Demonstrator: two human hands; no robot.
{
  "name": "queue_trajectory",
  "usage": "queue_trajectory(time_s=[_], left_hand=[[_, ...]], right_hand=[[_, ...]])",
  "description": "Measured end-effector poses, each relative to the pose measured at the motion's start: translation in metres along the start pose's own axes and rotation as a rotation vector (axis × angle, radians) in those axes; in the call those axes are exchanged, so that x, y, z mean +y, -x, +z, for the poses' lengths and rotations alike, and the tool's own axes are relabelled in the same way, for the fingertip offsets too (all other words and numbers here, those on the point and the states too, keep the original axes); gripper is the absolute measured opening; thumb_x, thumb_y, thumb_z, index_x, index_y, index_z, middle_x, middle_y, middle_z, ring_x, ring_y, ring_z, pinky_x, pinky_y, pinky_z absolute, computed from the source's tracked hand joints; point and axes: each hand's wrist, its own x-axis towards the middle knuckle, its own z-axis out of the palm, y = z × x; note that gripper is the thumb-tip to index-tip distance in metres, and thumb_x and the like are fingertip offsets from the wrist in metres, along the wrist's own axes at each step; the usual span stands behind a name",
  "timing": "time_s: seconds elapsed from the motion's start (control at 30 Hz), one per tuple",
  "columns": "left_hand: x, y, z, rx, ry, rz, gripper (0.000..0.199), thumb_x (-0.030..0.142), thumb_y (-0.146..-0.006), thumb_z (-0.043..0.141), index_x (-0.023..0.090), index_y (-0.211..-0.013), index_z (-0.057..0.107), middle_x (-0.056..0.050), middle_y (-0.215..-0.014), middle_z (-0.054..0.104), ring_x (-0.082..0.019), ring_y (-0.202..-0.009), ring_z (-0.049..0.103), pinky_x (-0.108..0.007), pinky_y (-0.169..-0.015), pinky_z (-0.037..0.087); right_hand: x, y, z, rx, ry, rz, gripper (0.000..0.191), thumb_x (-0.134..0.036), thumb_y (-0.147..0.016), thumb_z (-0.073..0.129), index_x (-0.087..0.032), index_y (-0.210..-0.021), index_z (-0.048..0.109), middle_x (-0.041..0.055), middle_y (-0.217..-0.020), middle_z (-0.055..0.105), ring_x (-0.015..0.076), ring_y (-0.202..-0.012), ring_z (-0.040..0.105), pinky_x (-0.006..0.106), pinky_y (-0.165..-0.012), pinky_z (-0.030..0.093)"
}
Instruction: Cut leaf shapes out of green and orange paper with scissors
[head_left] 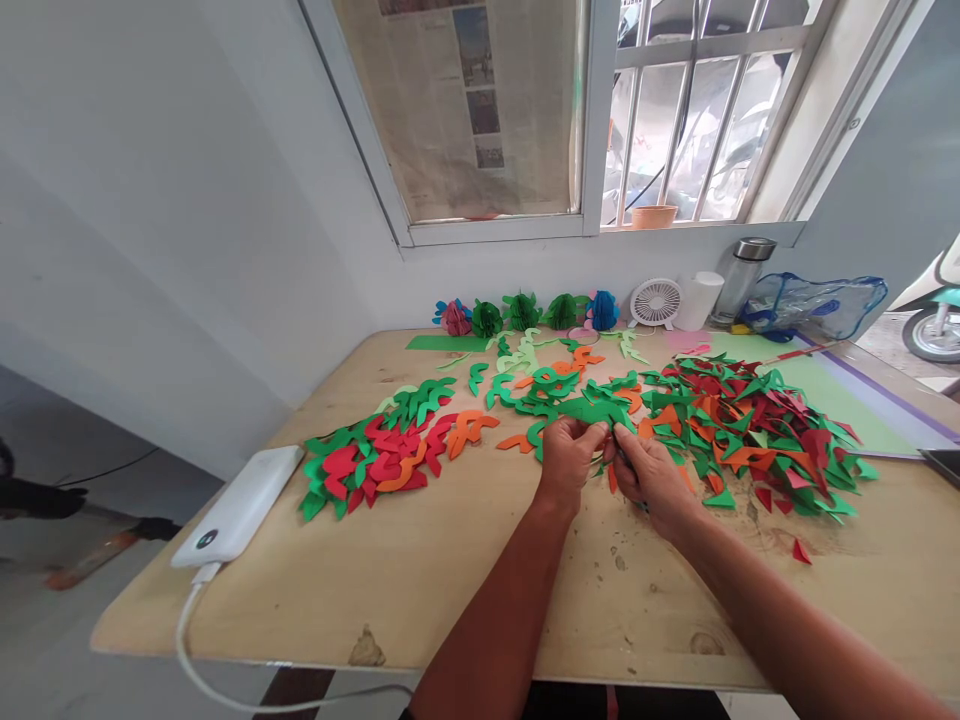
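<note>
My left hand (568,458) is closed, pinching a piece of green paper (596,408) between thumb and fingers just above the table. Close beside it, my right hand (654,476) is closed around what looks like a pair of scissors, mostly hidden by the fingers, at the paper's edge. Wavy green paper cut-outs (540,390) lie just beyond the hands. To the left is a heap of red paper cut-outs (390,455), mixed with green and orange ones. A large pile of paper scraps (757,430) in green, red and orange spreads right of my right hand.
A white power bank (238,505) with a cable lies at the table's left edge. Along the wall stand several paper honeycomb figures (523,312), a small white fan (656,302), a glass bottle (742,282) and a clear blue-edged pouch (814,305). Paper sheets (847,395) lie at the right.
</note>
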Motion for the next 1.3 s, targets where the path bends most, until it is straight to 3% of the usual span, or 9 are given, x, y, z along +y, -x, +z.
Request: queue_trajectory(time_s=[0.13, 0.27, 0.5, 1.0, 1.3], left_hand=[[-0.001, -0.001, 0.001, 0.073, 0.024, -0.018, 0.023, 0.032, -0.058, 0.074, 0.015, -0.054, 0.058, 0.002, -0.049, 0.055, -0.011, -0.047, 0.051, -0.030, -0.064, 0.050], [-0.001, -0.002, -0.001, 0.072, 0.023, -0.001, 0.022, 0.031, -0.058, 0.074, 0.015, -0.056, 0.059, 0.001, -0.053, 0.058, -0.011, -0.050, 0.055, -0.030, -0.067, 0.051], [-0.003, -0.003, -0.004, 0.093, -0.037, 0.043, 0.021, 0.027, -0.061, 0.069, 0.017, -0.052, 0.053, 0.003, -0.050, 0.055, -0.011, -0.053, 0.055, -0.023, -0.058, 0.046], [0.005, -0.004, -0.012, -0.033, -0.040, -0.015, 0.017, 0.028, -0.057, 0.073, 0.015, -0.055, 0.061, 0.001, -0.054, 0.059, -0.011, -0.053, 0.053, -0.026, -0.061, 0.048], [0.002, -0.007, -0.014, -0.038, -0.066, -0.012, 0.018, 0.028, -0.059, 0.072, 0.015, -0.056, 0.060, 0.000, -0.055, 0.060, -0.011, -0.054, 0.054, -0.026, -0.062, 0.047]], right_hand=[[0.001, 0.000, 0.000, -0.001, -0.015, 0.024, 0.049, -0.066, -0.073, 0.060, -0.019, -0.061, 0.054, -0.0091, -0.036, 0.031, 0.0056, -0.032, 0.020, 0.022, -0.034, 0.013], [0.000, 0.000, 0.000, -0.012, -0.029, 0.034, 0.049, -0.066, -0.072, 0.062, -0.019, -0.060, 0.053, -0.0090, -0.036, 0.032, 0.0053, -0.032, 0.020, 0.021, -0.033, 0.015], [0.001, 0.000, 0.002, -0.001, -0.069, 0.071, 0.051, -0.067, -0.069, 0.065, -0.017, -0.060, 0.054, -0.0097, -0.036, 0.031, 0.0041, -0.032, 0.020, 0.019, -0.033, 0.014], [0.002, -0.002, -0.002, -0.046, -0.071, 0.091, 0.050, -0.066, -0.070, 0.065, -0.017, -0.063, 0.056, -0.0102, -0.039, 0.030, 0.0038, -0.033, 0.019, 0.018, -0.032, 0.014], [0.001, -0.001, -0.002, -0.055, -0.053, 0.088, 0.051, -0.066, -0.071, 0.063, -0.016, -0.063, 0.057, -0.0102, -0.039, 0.029, 0.0035, -0.034, 0.018, 0.018, -0.033, 0.013]])
